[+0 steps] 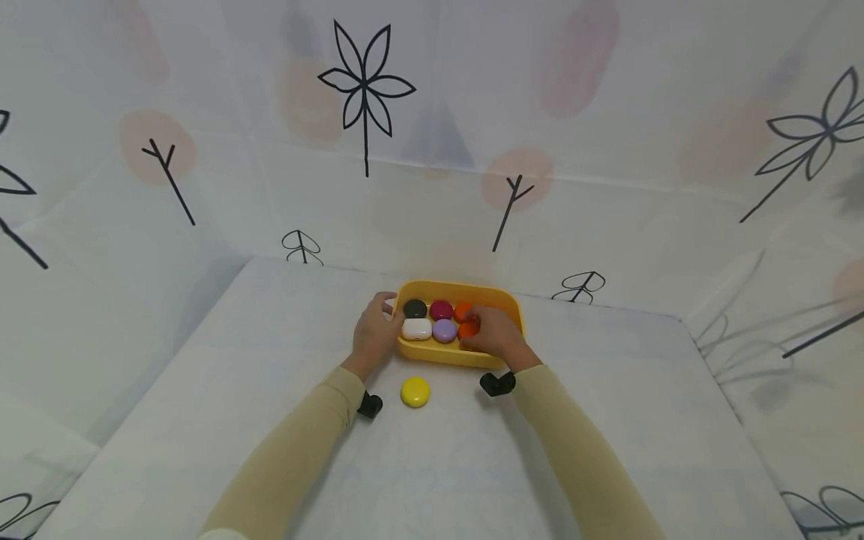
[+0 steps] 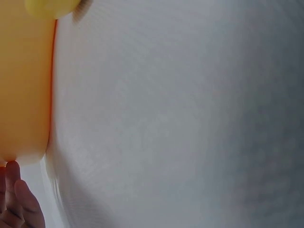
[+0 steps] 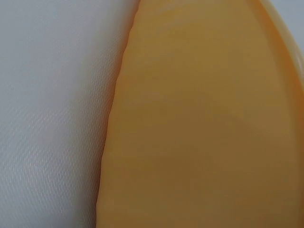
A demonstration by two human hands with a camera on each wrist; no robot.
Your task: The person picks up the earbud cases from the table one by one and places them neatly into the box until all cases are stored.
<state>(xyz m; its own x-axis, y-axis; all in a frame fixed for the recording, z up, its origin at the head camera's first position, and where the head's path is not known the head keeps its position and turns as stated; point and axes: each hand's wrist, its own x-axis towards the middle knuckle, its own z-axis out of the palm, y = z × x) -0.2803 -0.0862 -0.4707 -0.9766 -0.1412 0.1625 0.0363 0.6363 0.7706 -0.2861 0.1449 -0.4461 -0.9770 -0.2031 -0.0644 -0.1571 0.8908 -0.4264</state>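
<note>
A yellow tray [image 1: 445,358] lies on the table with several small, glossy, rounded pieces in two rows. My left hand [image 1: 374,330] holds the tray's left end; in the left wrist view, its fingers [image 2: 29,204] are against the outer wall. Nearest to it are a black round piece [image 1: 415,308] and a white oblong one [image 1: 416,328]. A dark red piece [image 1: 442,310] and a lilac one [image 1: 444,330] sit in the middle. At the right, my right hand [image 1: 498,331] reaches inside and pinches the front orange round piece [image 1: 467,330], partly hidden. Behind that is another orange piece [image 1: 462,310].
A yellow round piece [image 1: 415,391] lies on the white table [image 1: 432,465] in front of the tray, between the forearms. A patterned white cloth [image 1: 432,217] rises behind the table and at both sides.
</note>
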